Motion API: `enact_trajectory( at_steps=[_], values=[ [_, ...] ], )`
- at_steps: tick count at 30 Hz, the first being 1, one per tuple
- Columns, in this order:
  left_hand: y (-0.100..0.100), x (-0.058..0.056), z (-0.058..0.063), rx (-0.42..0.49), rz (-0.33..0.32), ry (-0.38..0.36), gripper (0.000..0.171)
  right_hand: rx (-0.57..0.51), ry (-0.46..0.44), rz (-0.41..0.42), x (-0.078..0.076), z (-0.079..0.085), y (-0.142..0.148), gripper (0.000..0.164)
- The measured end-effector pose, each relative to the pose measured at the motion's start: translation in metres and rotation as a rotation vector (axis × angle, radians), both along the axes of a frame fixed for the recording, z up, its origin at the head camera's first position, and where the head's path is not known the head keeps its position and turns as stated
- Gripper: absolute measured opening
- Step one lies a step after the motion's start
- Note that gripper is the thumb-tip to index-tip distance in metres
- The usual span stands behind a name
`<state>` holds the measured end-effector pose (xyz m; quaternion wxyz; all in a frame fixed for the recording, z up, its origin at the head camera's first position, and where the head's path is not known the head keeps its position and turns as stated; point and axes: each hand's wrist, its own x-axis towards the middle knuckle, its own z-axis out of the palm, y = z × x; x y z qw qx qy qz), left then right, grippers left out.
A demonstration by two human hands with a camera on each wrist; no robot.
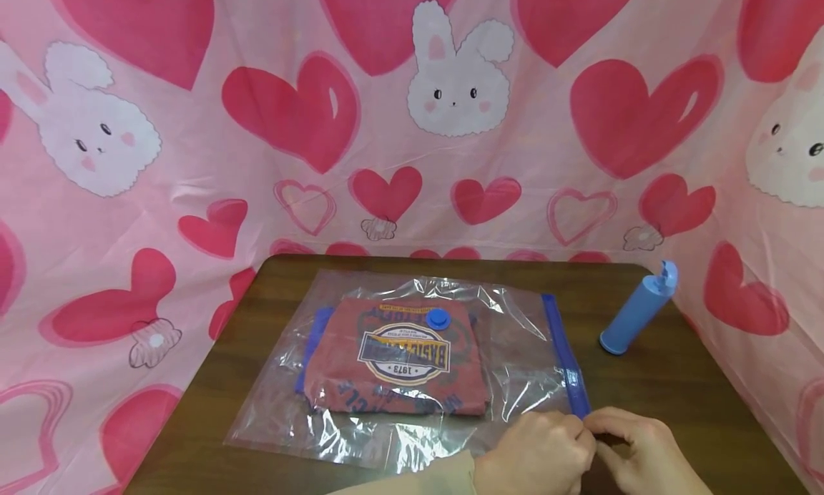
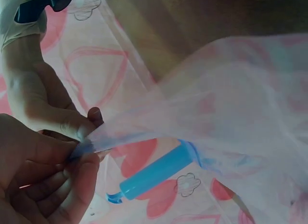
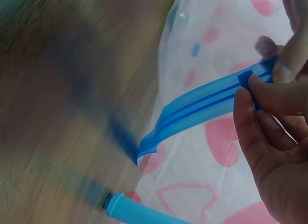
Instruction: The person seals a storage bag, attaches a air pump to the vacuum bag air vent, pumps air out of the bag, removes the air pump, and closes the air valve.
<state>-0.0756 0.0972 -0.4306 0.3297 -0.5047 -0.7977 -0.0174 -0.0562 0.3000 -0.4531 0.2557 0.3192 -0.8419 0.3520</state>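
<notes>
A clear plastic vacuum storage bag [image 1: 270, 409] lies on the table, with a folded red printed T-shirt [image 1: 335, 359] inside. Bright blue cloth [image 1: 317, 334] shows beside the shirt, and a round blue valve [image 1: 438, 318] sits above its print. Along the bag's right side runs a blue zip strip [image 1: 558, 334]. At its near end, my left hand [image 1: 541, 448] pinches the strip. My right hand [image 1: 644, 448] meets it there, thumb and finger pinching a small dark blue slider [image 3: 245, 79] on the strip. In the right wrist view, the strip is lifted off the table.
A blue hand pump [image 1: 637, 312] stands tilted-looking on the table right of the bag. The brown wooden table [image 1: 212, 402] has pink heart-and-rabbit fabric [image 1: 386, 130] hanging behind it and at both sides.
</notes>
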Motion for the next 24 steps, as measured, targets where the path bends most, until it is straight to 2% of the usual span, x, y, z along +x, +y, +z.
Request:
enact_trajectory(
  at_steps=[7,13,14,15,17,20,21,22,24],
  values=[
    [-0.001,-0.002,0.000,0.038,-0.045,-0.011,0.013,0.001,-0.003,-0.006,-0.001,-0.003,0.003,0.040],
    [-0.001,0.001,-0.003,0.047,-0.022,-0.031,0.008,-0.004,-0.019,-0.020,-0.001,-0.008,0.007,0.042],
    [-0.002,0.001,-0.003,0.047,-0.014,-0.046,0.009,-0.006,-0.025,-0.019,0.000,-0.009,0.007,0.032],
    [-0.002,0.002,-0.004,0.036,-0.003,-0.056,0.010,-0.007,-0.029,-0.017,0.000,-0.009,0.008,0.029],
    [-0.002,0.002,-0.005,0.017,0.020,-0.073,0.013,-0.010,-0.033,-0.018,0.001,-0.010,0.008,0.004],
    [-0.002,0.001,-0.006,0.018,0.034,-0.104,0.018,-0.024,-0.027,-0.010,0.001,-0.010,0.007,0.049],
    [-0.001,0.001,-0.006,0.024,0.037,-0.098,0.018,-0.028,-0.020,-0.013,0.001,-0.010,0.007,0.040],
    [-0.001,0.000,-0.005,0.037,0.034,-0.090,0.019,-0.024,-0.010,-0.018,0.001,-0.009,0.006,0.040],
    [0.000,0.000,-0.004,0.054,0.022,-0.079,0.018,-0.037,0.000,-0.006,0.000,-0.009,0.005,0.009]
  ],
)
